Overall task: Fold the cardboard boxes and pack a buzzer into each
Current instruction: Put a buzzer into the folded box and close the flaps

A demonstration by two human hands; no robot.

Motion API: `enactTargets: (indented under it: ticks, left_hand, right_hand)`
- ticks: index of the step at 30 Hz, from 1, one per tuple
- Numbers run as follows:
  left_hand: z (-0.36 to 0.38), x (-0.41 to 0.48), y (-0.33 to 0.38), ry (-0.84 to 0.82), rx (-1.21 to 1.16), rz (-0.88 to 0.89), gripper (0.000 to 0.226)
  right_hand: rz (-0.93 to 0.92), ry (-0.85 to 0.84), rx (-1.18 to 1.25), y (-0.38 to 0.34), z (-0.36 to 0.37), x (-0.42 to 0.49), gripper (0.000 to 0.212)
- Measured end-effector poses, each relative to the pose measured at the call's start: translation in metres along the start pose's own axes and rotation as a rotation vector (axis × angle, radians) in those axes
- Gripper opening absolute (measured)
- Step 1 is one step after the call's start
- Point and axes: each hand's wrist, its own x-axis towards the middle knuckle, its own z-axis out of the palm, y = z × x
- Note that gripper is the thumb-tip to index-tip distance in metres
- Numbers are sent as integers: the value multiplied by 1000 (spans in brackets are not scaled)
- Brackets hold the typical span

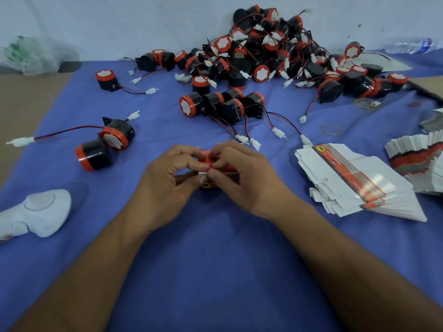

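Your left hand (172, 180) and right hand (242, 178) meet at the middle of the blue cloth (215, 248), near you. Both grip a small red cardboard box (225, 167) between them. The fingers of each hand curl over the top of the box, and the thumbs pinch a white flap edge on its near side. A yellow logo shows on the box just below your thumbs. Your hands hide most of the box, so you cannot tell whether a buzzer is inside it.

Beyond your hands, a cluster of four black cylindrical buzzers with red caps (220, 104) lies on the cloth, trailing red and black wires with white plugs towards you. Farther back and to the right, a big heap of the same black-and-red buzzers (275, 56) is piled against the pale wall. To the left of your hands, a pair of buzzers (105, 144) lies touching each other, and a single buzzer (106, 80) sits farther off on the left.

To the right of your hands lies a fanned stack of flat white box blanks (347, 180) with a red and grey strip printed across it. A second stack of blanks (419, 159) lies at the right edge. Some yellowish rubber bands (330, 130) lie beyond the first stack. At the near left rests a white moulded plastic object (40, 212).
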Motion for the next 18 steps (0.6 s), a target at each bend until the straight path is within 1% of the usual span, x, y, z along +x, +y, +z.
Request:
enactTargets:
  ticks: [2, 4, 6, 9, 11, 14, 15, 16, 18]
  left_hand:
    - [1, -3, 1, -6, -51, 3, 16]
    - [3, -3, 2, 20, -61, 22, 15]
    - [5, -3, 2, 42, -7, 67, 14]
    - [3, -3, -1, 24, 168, 143, 17]
    - [2, -4, -2, 9, 229, 170, 18]
    - [3, -3, -6, -10, 319, 219, 12]
    - [4, -4, -7, -43, 305, 205, 19]
    - [4, -5, -7, -92, 260, 165, 33]
    - [4, -7, -7, -176, 158, 76, 64]
  right_hand:
    - [23, 19, -9, 0, 3, 2, 12]
    - [11, -6, 8, 1, 2, 3, 11]
    - [-7, -49, 56, 4, -3, 2, 9]
    - [2, -121, 82, 7, -9, 0, 8]
    - [66, -180, 72, 10, -14, -4, 15]
    - [153, -314, 59, 14, -23, -11, 29]
    - [170, -336, 39, 14, -25, -14, 37]
    - [185, -326, 11, 14, -25, -16, 43]
    - [200, -225, 21, 12, -22, -16, 46]
